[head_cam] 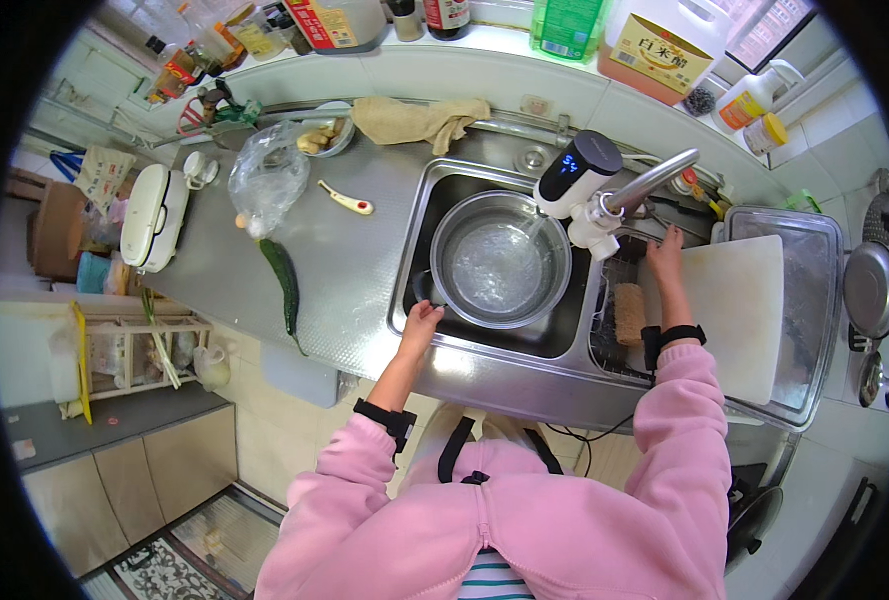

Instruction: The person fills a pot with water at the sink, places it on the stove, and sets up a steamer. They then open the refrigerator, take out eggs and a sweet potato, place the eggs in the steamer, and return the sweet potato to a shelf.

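Note:
A round steel pot (501,259) sits in the left sink basin (557,345), partly filled with water. A stream runs into it from the white faucet (576,176), which has a lit digital display. My left hand (420,326) is at the pot's near left side, its fingertips close together beside a dark handle (420,286); whether they grip it is unclear. My right hand (666,259) reaches past the faucet, over the far left corner of a white cutting board (737,315). Its fingers are near several utensils (666,217) behind the sink, and their grip cannot be made out.
Left on the steel counter (347,277) lie a cucumber (282,281), a peeler (345,198) and a clear plastic bag (268,176). A loofah-like scrubber (629,313) is in the right basin. Bottles and jugs (662,49) line the windowsill. A cloth (418,121) hangs behind the sink.

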Action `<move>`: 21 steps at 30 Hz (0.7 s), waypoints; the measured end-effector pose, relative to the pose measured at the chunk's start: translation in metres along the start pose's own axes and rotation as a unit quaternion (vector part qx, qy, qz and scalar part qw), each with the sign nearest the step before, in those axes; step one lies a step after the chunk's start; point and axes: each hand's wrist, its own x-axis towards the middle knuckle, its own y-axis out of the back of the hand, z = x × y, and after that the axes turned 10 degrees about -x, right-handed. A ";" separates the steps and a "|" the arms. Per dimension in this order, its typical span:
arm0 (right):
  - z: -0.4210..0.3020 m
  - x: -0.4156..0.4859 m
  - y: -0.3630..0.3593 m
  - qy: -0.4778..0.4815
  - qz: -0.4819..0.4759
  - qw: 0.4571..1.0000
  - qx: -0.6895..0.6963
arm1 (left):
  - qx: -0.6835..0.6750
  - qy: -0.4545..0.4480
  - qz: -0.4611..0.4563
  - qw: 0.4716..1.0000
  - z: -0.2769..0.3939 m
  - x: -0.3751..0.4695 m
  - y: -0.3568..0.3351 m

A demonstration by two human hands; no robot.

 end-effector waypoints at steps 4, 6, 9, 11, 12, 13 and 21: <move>-0.015 -0.009 0.006 -0.019 0.030 0.999 0.000 | -0.032 -0.001 0.023 0.999 0.002 0.004 -0.002; -0.023 -0.017 0.011 0.001 0.042 0.999 0.003 | -0.037 0.000 0.038 0.999 0.003 0.007 -0.003; -0.031 -0.029 0.022 -0.028 -0.001 0.994 0.109 | -0.030 -0.011 0.066 0.997 0.003 0.014 -0.005; -0.035 -0.035 0.027 -0.061 0.019 0.981 0.182 | -0.031 -0.019 0.059 0.998 0.001 0.020 -0.005; -0.038 -0.038 0.027 -0.074 0.062 0.974 0.204 | -0.027 -0.022 0.052 0.998 0.000 0.023 -0.005; -0.041 -0.040 0.025 -0.084 0.107 0.962 0.237 | -0.018 -0.016 0.051 0.998 -0.001 0.028 -0.005; -0.092 -0.034 -0.079 0.279 -0.032 0.940 0.196 | -0.006 0.041 0.040 0.998 0.001 0.052 0.001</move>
